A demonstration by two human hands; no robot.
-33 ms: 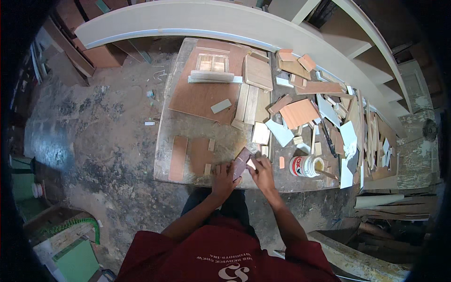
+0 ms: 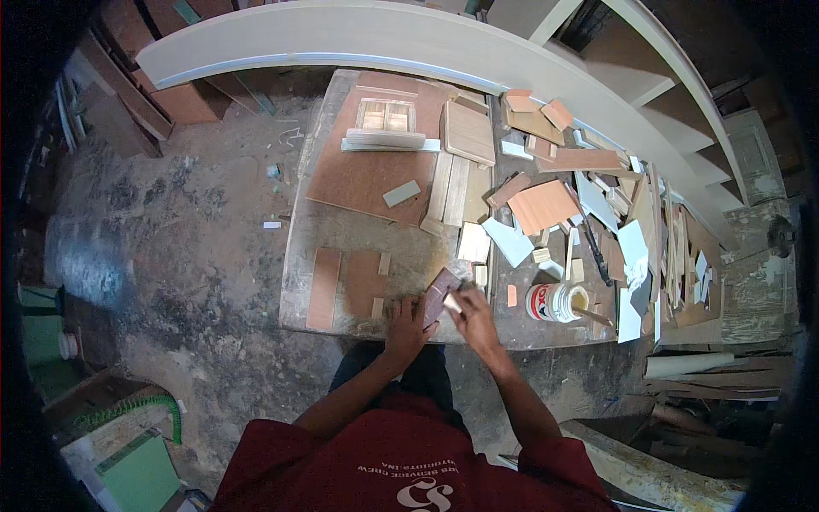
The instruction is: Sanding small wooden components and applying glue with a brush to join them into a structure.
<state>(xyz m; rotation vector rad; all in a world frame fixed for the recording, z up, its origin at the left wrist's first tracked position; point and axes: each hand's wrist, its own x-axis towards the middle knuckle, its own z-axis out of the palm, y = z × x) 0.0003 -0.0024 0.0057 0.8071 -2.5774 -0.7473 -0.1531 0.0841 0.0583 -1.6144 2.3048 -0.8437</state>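
At the bench's near edge lies a dark purplish-brown sheet of sandpaper (image 2: 441, 288) with a pale line across it. My left hand (image 2: 405, 330) grips its left side and presses it against the bench. Pinched in the fingers of my right hand (image 2: 475, 317) is a small pale wood block (image 2: 452, 303), set against the right part of the sandpaper. Motion smears those right fingers a little, and they cover part of the block. Left of my hands, small wood strips (image 2: 377, 307) lie on a brown board piece (image 2: 361, 282).
An opened white jar (image 2: 554, 302) with a stick in it stands right of my hands. Wood and white laminate offcuts, such as an orange-brown panel (image 2: 543, 207), crowd the bench's right side. A large plywood sheet (image 2: 367, 192) lies farther off. A long pale board (image 2: 341, 34) borders the far side.
My right hand and the wood block have shifted slightly nearer and to the left over the sandpaper. My left hand stays in place.
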